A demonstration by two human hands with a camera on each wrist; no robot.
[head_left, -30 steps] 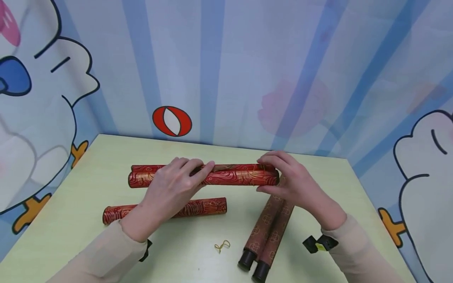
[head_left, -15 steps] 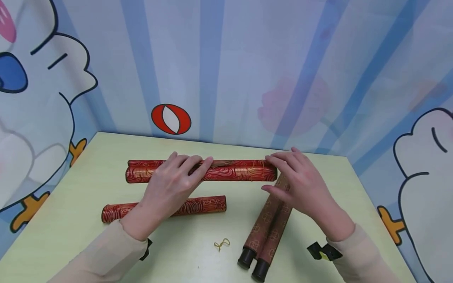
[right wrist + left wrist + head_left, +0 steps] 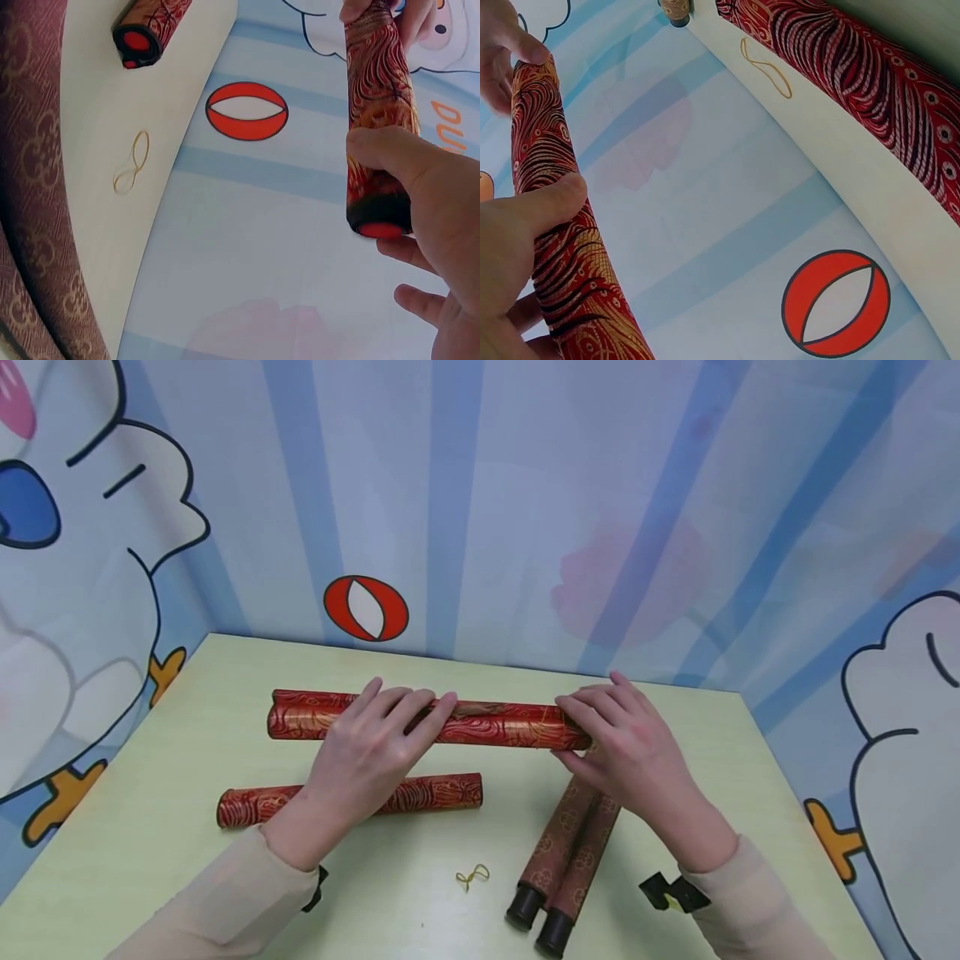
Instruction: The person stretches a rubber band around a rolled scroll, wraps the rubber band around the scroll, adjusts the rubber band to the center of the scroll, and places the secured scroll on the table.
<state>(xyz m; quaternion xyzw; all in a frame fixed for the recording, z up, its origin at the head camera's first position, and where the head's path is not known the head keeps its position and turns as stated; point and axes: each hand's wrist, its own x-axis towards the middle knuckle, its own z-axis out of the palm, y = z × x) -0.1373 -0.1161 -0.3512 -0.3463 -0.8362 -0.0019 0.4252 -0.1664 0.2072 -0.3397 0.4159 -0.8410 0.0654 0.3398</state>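
- Red-and-gold, swirl-patterned double roll (image 3: pixel 495 728), held up above the pale flat table (image 3: pixel 397 893)!
- Left hand (image 3: pixel 371 747) curls its fingers round the middle; right hand (image 3: pixel 630 743) pinches the right end between thumb and fingers.
- Best, I'd judge: squeeze lightly, hold both halves level.

i sat at a pale table (image 3: pixel 397 910), and behind it was a striped blue wall (image 3: pixel 510 510) with a round red picture (image 3: pixel 366 608).

Pale table (image 3: pixel 382 902) with red roll (image 3: pixel 438 793), two brown rolls (image 3: pixel 553 858), yellow band (image 3: pixel 472 875).
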